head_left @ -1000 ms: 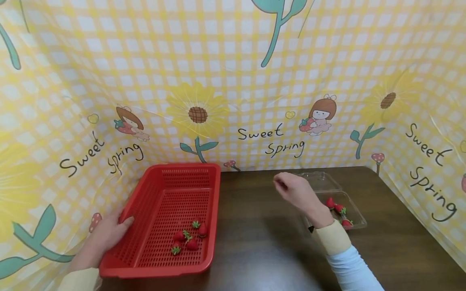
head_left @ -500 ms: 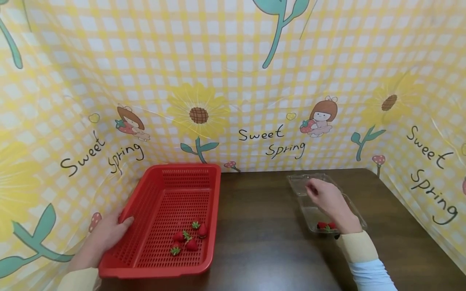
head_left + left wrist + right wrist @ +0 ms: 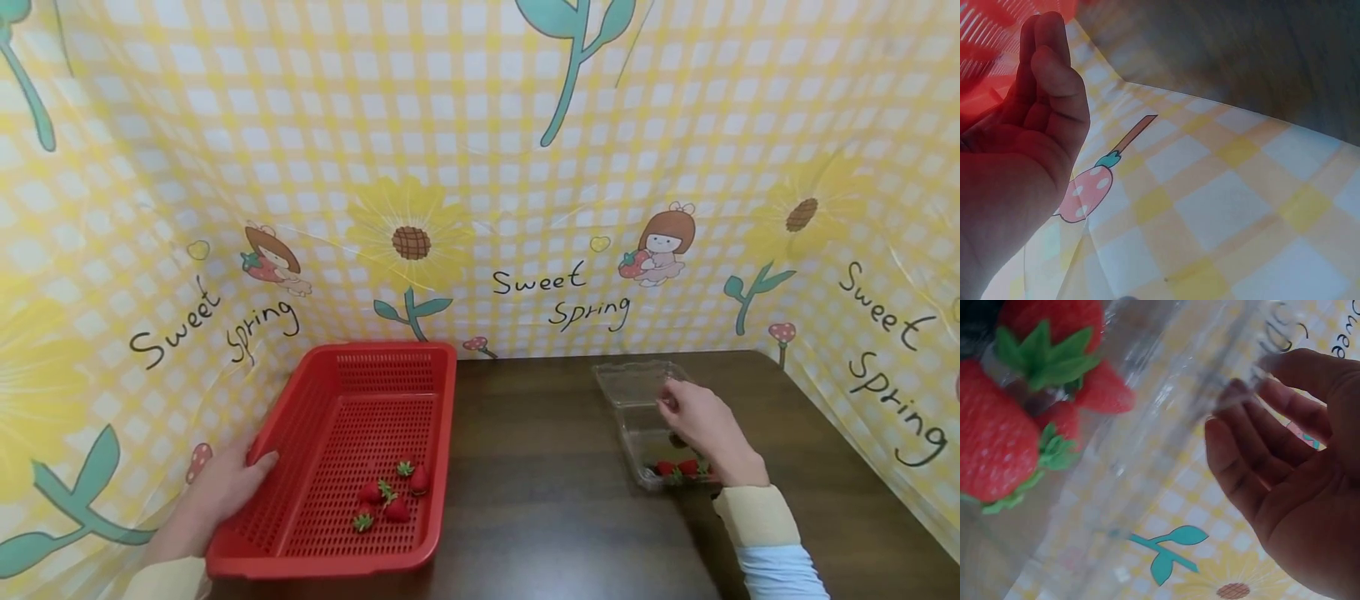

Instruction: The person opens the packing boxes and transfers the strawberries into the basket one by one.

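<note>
- And here's the box (image 3: 647, 427), right side of the bench (image 3: 540, 475), running far to near, berries (image 3: 681, 470) bunched near!
- Right hand (image 3: 703, 423) clearly nearer, pinching its plastic!
- Left hand (image 3: 225, 487), well leftward, grips the basket's (image 3: 375, 425) left rim!

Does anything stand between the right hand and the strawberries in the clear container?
Yes: in the right wrist view, blurred clear plastic shows between the right hand and the strawberries; which part of the container is unclear.
</note>
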The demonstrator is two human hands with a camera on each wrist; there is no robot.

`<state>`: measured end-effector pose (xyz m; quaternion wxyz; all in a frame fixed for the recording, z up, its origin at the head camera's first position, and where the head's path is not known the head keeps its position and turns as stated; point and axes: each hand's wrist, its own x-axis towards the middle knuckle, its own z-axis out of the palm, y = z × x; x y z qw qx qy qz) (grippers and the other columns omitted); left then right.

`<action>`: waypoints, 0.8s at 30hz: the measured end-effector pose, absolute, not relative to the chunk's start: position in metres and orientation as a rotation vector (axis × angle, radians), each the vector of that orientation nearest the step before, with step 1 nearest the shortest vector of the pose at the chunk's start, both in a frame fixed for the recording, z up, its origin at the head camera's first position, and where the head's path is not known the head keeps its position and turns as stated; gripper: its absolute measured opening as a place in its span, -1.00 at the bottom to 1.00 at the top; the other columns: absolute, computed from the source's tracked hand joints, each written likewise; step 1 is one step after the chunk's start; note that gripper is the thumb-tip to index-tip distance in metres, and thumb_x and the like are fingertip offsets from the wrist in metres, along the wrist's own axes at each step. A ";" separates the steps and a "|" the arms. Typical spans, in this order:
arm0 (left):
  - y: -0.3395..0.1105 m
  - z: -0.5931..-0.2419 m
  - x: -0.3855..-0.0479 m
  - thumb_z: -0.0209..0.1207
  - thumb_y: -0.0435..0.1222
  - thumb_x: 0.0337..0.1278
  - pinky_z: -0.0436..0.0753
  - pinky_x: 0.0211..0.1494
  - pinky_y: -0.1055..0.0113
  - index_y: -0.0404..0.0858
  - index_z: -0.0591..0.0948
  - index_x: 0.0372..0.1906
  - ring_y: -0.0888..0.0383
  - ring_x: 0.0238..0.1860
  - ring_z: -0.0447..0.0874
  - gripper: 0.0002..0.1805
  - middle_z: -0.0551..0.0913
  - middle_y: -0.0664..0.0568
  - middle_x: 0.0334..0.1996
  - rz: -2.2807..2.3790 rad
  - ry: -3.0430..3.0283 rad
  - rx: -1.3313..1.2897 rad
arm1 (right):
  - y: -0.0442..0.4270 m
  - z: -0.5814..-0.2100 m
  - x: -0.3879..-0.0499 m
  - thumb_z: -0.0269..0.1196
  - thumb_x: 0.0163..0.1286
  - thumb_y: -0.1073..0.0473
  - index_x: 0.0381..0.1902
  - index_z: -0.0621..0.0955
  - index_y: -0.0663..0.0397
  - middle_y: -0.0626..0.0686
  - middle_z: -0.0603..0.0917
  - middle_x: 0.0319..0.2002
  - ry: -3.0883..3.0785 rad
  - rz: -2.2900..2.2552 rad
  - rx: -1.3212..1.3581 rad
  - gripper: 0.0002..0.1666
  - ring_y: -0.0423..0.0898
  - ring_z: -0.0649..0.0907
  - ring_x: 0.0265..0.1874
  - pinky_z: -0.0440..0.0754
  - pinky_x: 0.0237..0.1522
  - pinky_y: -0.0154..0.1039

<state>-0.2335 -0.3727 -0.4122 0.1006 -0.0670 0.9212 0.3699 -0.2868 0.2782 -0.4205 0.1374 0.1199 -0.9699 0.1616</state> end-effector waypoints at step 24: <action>-0.372 -0.412 -0.233 -0.09 -0.11 0.48 0.75 -0.26 0.12 -0.41 0.12 0.45 0.06 -0.27 0.75 -0.35 0.62 -0.35 -0.04 1.069 2.720 -0.216 | 0.299 -0.435 -0.284 0.22 0.24 0.22 -0.21 0.51 0.18 0.17 0.62 -0.42 -2.947 0.360 0.153 -0.81 0.08 0.59 -0.52 0.49 -0.57 0.04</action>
